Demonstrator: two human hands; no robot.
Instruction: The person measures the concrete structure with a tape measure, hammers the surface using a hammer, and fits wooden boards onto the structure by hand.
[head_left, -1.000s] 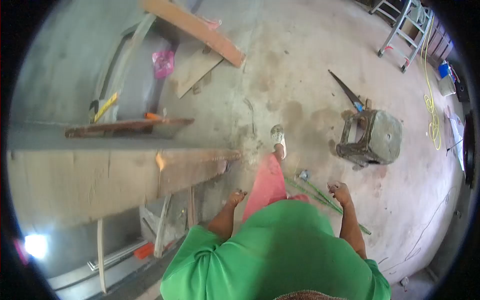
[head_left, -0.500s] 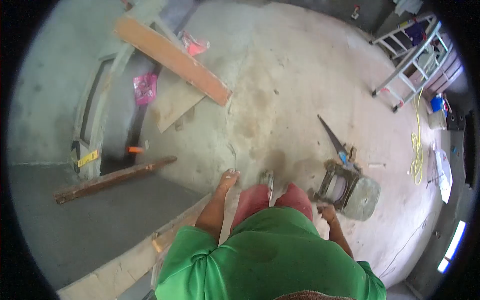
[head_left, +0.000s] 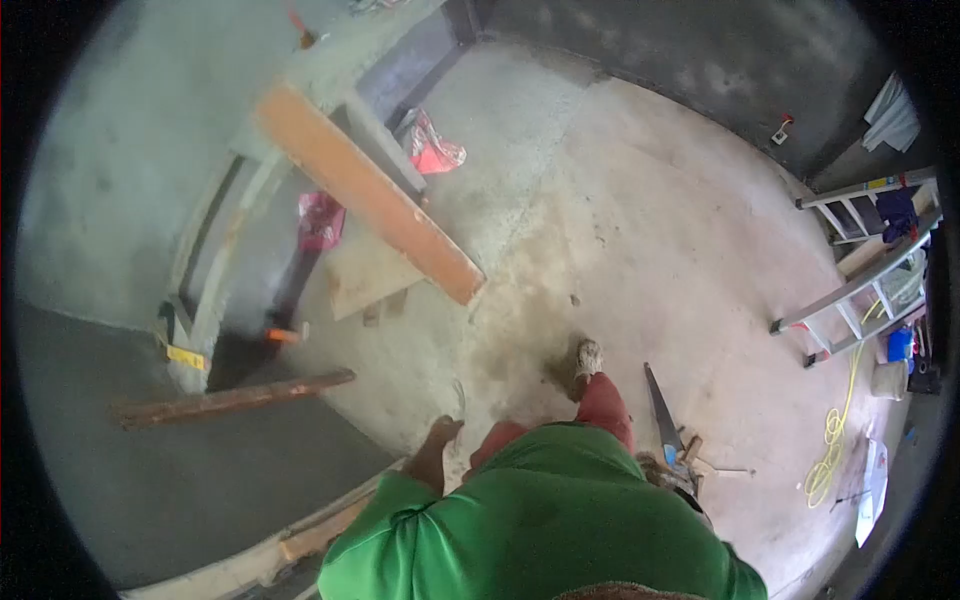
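My left hand [head_left: 443, 432] hangs low beside my left leg, slightly blurred. It is empty, with its fingers loosely extended over the bare floor. My right hand is out of sight behind my green shirt. On the floor to my right lies a handsaw [head_left: 662, 408], its dark blade pointing away from me and its blue grip close to some small wood pieces [head_left: 692, 450]. A worn stool [head_left: 658, 472] shows only in part past my right side. My shoe [head_left: 589, 357] is planted on the floor ahead.
An orange-brown plank [head_left: 370, 190] leans across the front left. A dark wooden bar [head_left: 235, 400] lies left, near an orange-handled tool [head_left: 283, 335] and a yellow level-like piece [head_left: 186, 357]. At right stand a stepladder [head_left: 850, 312], a coiled yellow hose [head_left: 833, 428] and a bucket [head_left: 888, 380].
I have stepped and the view has shifted, so the floor things sit lower in it. One foot now reaches ahead. My right hand and most of the stool have gone out of sight.
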